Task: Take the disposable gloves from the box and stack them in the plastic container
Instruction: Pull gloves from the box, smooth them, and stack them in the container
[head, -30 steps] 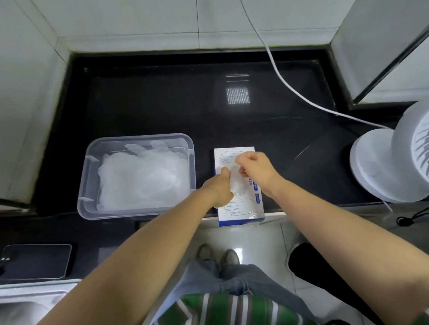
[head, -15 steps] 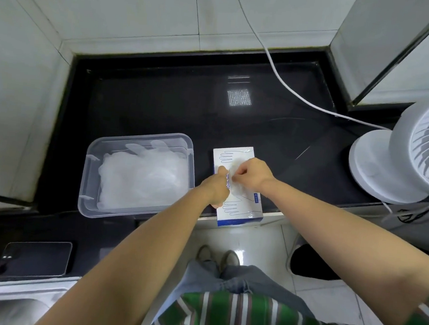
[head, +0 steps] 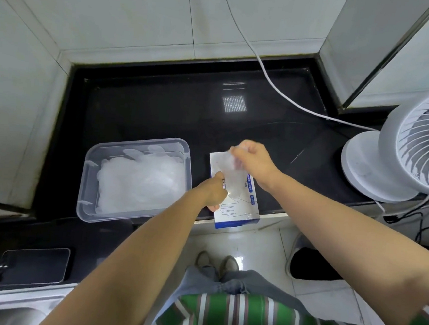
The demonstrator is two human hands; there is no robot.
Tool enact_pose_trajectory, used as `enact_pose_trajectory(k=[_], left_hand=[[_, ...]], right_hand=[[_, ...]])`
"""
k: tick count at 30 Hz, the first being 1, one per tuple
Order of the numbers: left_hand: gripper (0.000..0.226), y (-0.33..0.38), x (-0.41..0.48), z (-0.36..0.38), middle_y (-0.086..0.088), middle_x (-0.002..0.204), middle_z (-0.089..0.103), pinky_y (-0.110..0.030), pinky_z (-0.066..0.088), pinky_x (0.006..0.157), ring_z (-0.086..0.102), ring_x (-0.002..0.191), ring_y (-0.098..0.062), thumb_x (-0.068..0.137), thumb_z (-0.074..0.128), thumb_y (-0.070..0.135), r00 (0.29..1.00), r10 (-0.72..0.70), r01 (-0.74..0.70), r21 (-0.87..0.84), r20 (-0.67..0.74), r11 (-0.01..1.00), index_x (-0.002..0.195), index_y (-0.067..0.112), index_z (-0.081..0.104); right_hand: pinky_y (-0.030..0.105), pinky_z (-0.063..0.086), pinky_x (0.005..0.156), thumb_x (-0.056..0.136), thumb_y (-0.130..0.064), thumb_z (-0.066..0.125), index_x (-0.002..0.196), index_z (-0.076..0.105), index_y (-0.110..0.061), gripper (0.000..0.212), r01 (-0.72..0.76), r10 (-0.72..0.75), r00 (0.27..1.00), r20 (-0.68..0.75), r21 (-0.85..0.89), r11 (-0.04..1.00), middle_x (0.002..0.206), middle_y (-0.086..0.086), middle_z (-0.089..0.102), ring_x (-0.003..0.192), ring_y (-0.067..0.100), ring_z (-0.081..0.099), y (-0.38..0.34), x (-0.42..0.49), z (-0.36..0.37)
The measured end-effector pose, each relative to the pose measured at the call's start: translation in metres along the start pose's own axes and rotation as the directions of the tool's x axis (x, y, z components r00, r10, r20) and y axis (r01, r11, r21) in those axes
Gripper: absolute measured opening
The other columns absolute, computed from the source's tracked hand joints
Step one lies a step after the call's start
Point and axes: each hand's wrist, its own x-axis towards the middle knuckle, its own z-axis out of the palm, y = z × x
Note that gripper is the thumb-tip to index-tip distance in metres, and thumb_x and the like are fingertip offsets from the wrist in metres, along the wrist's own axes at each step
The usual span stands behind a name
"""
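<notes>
**Right hand up and back since half a second ago, glove drawn out**

The right hand (head: 250, 160) has risen from the box (head: 239, 211) toward its far end, stretching a clear glove (head: 229, 175) out of the opening. Right forearm comes in from the lower right, wrist bent, fingers curled and pinching the glove's top. The glove's lower end runs down to the box top; the film is see-through, so its edges are hard to trace.

The left hand (head: 215, 192) stays at the box's left edge, arm straight out from below, fingers curled down over the side and gripping it. Its fingertips are mostly hidden.

The box lies at the front edge of the black counter (head: 161, 112), just right of the plastic container (head: 87, 178), which holds the stacked gloves (head: 140, 179). A fan (head: 401, 154) at the right is cut off by the frame.
</notes>
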Motion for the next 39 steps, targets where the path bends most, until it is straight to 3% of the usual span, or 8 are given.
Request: enact_pose_trajectory(k=[5, 9, 12, 14, 17, 23, 31, 39], left_hand=[[0.035, 0.003, 0.000, -0.004, -0.021, 0.117, 0.061, -0.044, 0.055, 0.090, 0.065, 0.095, -0.034, 0.100, 0.042, 0.011, 0.989, -0.026, -0.011, -0.246, -0.146, 0.969, 0.132, 0.000, 0.048], [0.043, 0.013, -0.011, -0.024, -0.024, 0.106, 0.067, -0.044, 0.053, 0.089, 0.064, 0.093, -0.037, 0.103, 0.033, 0.030, 0.916, -0.132, -0.207, -0.727, -0.380, 0.654, 0.108, 0.000, 0.063], [0.069, 0.020, -0.028, -0.039, -0.007, 0.106, 0.071, -0.035, 0.052, 0.092, 0.067, 0.099, -0.022, 0.090, 0.029, 0.070, 0.924, -0.056, -0.313, -0.835, -0.377, 0.452, 0.111, 0.017, 0.067], [0.066, 0.019, -0.031, -0.043, -0.001, 0.103, 0.071, -0.031, 0.052, 0.088, 0.067, 0.099, -0.017, 0.074, 0.045, 0.080, 0.918, 0.024, -0.352, -0.784, -0.396, 0.511, 0.105, 0.025, 0.067], [0.031, 0.017, -0.029, -0.041, -0.003, 0.097, 0.070, -0.035, 0.054, 0.078, 0.067, 0.093, -0.021, 0.081, 0.070, 0.045, 0.866, 0.054, -0.398, -0.618, -0.498, 0.679, 0.100, 0.021, 0.066], [0.013, 0.002, -0.036, -0.052, -0.002, 0.078, 0.064, -0.035, 0.050, 0.071, 0.062, 0.077, -0.018, 0.095, 0.053, 0.014, 0.723, 0.057, -0.511, -0.478, -0.688, 0.715, 0.084, 0.013, 0.061], [0.025, -0.029, -0.063, -0.084, 0.002, 0.071, 0.047, -0.028, 0.040, 0.068, 0.045, 0.070, -0.010, 0.095, 0.040, 0.009, 0.794, 0.115, -0.513, -0.558, -0.596, 0.652, 0.073, 0.015, 0.049], [0.014, -0.082, -0.078, -0.110, 0.001, 0.069, 0.053, -0.023, 0.046, 0.059, 0.051, 0.062, -0.010, 0.096, 0.057, 0.027, 0.783, -0.021, -0.438, -0.576, -0.621, 0.690, 0.084, 0.021, 0.060]], right_hand=[[0.034, 0.047, 0.066, 0.086, -0.016, 0.059, 0.084, 0.053, -0.015, 0.006, 0.138, -0.116, 0.986, -0.118, 0.194, 0.971, 0.079, 0.006, 0.055, 0.074, 0.020, 0.054, -0.022, 0.000, -0.001], [0.030, 0.048, 0.057, 0.085, 0.001, 0.060, 0.088, 0.047, -0.014, 0.020, 0.174, -0.154, 0.979, -0.134, 0.149, 0.973, 0.072, 0.005, 0.053, 0.061, 0.016, 0.053, -0.011, -0.006, 0.000], [0.027, 0.049, 0.055, 0.084, 0.003, 0.060, 0.094, 0.043, -0.012, 0.025, 0.158, -0.144, 0.982, -0.121, 0.115, 0.981, 0.074, 0.006, 0.054, 0.056, 0.014, 0.053, -0.006, -0.011, 0.006], [0.026, 0.050, 0.055, 0.085, 0.003, 0.062, 0.096, 0.042, -0.014, 0.028, 0.158, -0.148, 0.984, -0.101, 0.109, 0.981, 0.081, 0.008, 0.055, 0.056, 0.015, 0.056, -0.007, -0.014, 0.011], [0.027, 0.052, 0.056, 0.085, 0.004, 0.064, 0.099, 0.040, -0.013, 0.032, 0.180, -0.176, 0.983, -0.055, 0.078, 0.981, 0.086, 0.007, 0.054, 0.063, 0.017, 0.057, -0.012, -0.019, 0.019], [0.031, 0.055, 0.081, 0.097, -0.036, 0.057, 0.121, 0.042, -0.016, 0.035, 0.056, -0.070, 0.995, 0.076, 0.179, 0.982, 0.112, 0.000, 0.055, 0.096, 0.015, 0.062, -0.013, -0.022, 0.019], [0.035, 0.045, 0.105, 0.094, -0.066, 0.037, 0.135, 0.057, -0.015, 0.068, 0.012, -0.104, 0.958, 0.266, 0.325, 0.946, 0.126, 0.007, 0.067, 0.120, 0.021, 0.060, -0.033, -0.009, 0.029], [0.030, 0.052, 0.075, 0.092, -0.017, 0.069, 0.083, 0.067, -0.010, 0.011, 0.106, -0.141, 0.983, 0.121, 0.260, 0.960, 0.075, 0.003, 0.070, 0.070, 0.015, 0.066, -0.050, -0.004, 0.076]])
